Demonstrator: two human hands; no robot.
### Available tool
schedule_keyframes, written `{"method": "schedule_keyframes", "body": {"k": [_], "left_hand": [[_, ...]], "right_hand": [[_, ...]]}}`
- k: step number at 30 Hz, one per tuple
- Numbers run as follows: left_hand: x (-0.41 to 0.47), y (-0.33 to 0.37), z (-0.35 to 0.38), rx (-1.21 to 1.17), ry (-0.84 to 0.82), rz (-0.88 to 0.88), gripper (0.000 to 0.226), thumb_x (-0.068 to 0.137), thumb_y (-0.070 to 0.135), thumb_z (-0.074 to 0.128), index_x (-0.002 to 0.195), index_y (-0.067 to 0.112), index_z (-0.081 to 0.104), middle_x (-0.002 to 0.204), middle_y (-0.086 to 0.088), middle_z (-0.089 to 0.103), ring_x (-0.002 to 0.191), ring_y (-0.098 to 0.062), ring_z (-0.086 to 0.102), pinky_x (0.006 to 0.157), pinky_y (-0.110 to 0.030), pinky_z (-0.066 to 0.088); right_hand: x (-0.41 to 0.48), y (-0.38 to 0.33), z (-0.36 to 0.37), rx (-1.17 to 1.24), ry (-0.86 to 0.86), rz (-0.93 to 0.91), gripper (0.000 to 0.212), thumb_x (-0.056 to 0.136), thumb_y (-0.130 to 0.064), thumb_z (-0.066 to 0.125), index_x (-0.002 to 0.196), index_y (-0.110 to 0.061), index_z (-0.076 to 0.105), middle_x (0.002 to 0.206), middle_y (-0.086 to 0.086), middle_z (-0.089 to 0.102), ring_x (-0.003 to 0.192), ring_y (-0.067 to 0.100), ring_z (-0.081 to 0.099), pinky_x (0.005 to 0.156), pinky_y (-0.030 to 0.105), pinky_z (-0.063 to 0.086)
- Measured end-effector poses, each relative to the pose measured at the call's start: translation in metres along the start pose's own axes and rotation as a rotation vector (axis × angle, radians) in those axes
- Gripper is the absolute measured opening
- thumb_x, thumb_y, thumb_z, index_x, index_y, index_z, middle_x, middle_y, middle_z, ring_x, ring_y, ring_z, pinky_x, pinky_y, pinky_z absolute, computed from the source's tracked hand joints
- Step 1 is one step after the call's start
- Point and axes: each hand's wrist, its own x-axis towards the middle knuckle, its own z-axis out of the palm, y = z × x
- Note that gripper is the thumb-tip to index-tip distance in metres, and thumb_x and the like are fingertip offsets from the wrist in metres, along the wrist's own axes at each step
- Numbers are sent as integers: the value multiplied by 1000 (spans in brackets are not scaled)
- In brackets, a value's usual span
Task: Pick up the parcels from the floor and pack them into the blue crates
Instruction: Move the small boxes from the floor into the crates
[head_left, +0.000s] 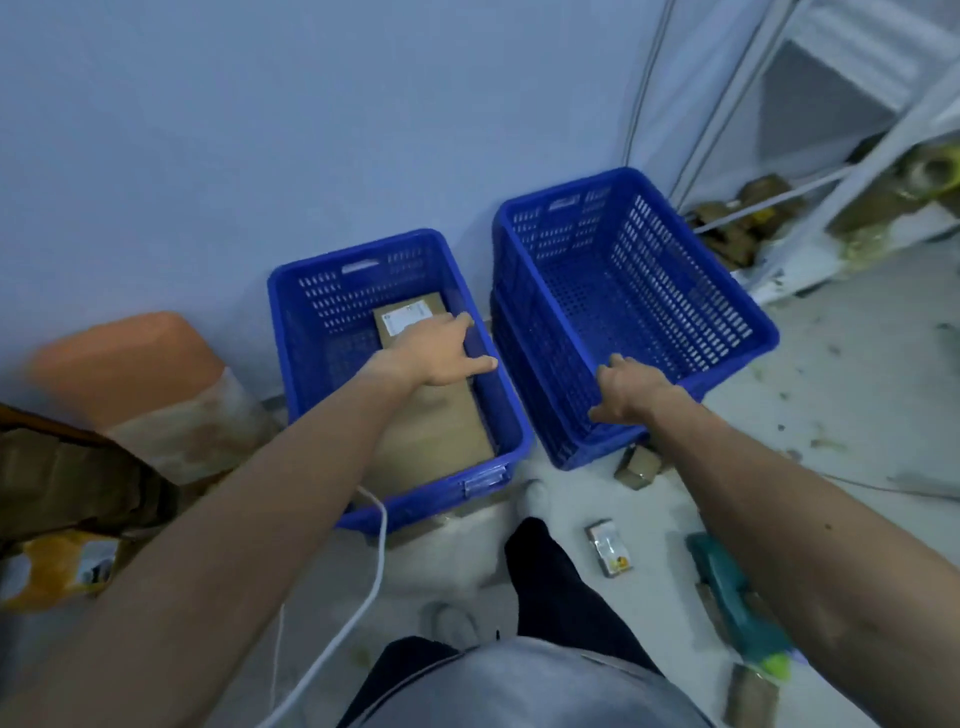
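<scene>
The left hand (441, 353) is lying flat with relaxed fingers on the parcel (431, 431) inside the left crate (322, 301). The right hand (631, 389) is gripping the near rim of the right crate (675, 291), fingers curling over it. A small parcel (609, 553) is lying on the floor (857, 395) nearby.

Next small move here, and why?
Probably let the right hand release the rim of the empty right blue plastic crate and reach for the small taped parcel on the floor nearby. The brown cardboard parcel already lies in the left blue plastic crate, under the left hand.
</scene>
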Motion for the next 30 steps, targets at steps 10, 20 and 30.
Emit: {"method": "schedule_keyframes", "body": {"k": [10,20,30], "left_hand": [[-37,94,58,9,-102,151,86,83,74,54,145,16,39,136,-8,53,120,-28,55,98,-44,47],[-53,203,139,1,-180,152,60,96,50,51,144,16,41,137,-7,52,119,-27,53,91,-38,44],[-65,286,255,21,-356,105,55,98,45,52,143,16,42,139,-10,53,122,-27,54,102,-39,44]], "right_hand": [[-121,52,95,119,-84,226,65,88,-51,56,142,-17,45,142,14,43,129,31,45,104,38,41],[-179,112,186,220,-139,268,68,91,-55,54,140,-9,42,143,15,40,131,31,42,102,41,41],[-170,192,271,264,-150,169,61,89,-51,59,132,-9,48,133,13,46,122,29,48,94,40,44]]}}
